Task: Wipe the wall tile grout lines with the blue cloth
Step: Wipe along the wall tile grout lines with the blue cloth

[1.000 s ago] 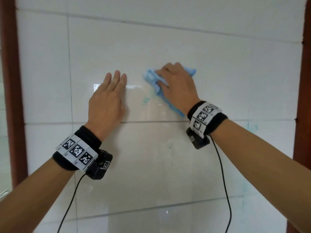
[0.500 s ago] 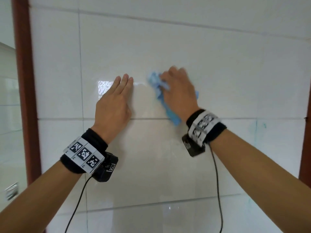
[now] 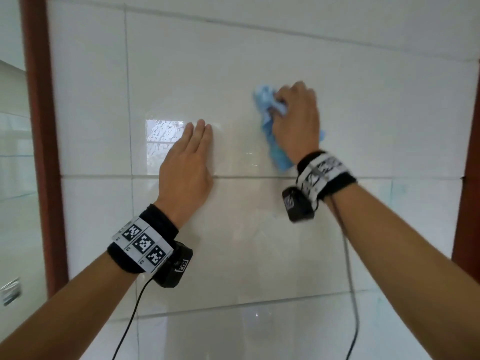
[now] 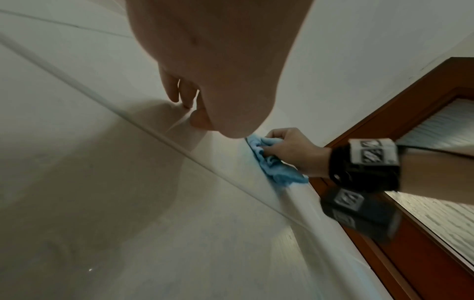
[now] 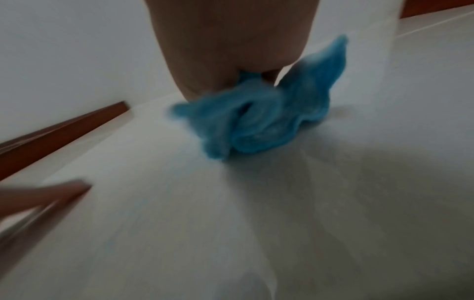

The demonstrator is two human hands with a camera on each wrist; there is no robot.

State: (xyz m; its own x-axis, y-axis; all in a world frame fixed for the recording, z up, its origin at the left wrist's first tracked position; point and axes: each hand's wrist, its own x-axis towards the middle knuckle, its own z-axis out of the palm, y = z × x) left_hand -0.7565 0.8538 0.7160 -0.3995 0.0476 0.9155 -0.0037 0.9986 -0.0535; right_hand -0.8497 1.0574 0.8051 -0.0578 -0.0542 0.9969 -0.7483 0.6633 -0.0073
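A bunched blue cloth (image 3: 270, 118) is pressed against the glossy white wall tile (image 3: 207, 74), above the horizontal grout line (image 3: 246, 177). My right hand (image 3: 294, 120) grips the cloth with curled fingers; the left wrist view shows the same cloth (image 4: 271, 164) in that hand (image 4: 284, 146), and the right wrist view shows the cloth (image 5: 259, 125) blurred under the palm. My left hand (image 3: 188, 162) lies flat on the tile to the left, fingers straight and together, its heel across the grout line. A vertical grout line (image 3: 127, 94) runs left of it.
Brown wooden frames (image 3: 41, 152) border the tiled wall on the left and on the right (image 3: 467, 178). A faint blue smear (image 3: 400, 189) marks the tile at the right edge. Cables hang from both wrist cameras. More tile rows continue below.
My right hand has swept the cloth to the right and slightly up, opening a wider gap from the left hand. The left hand stays flat on the tile.
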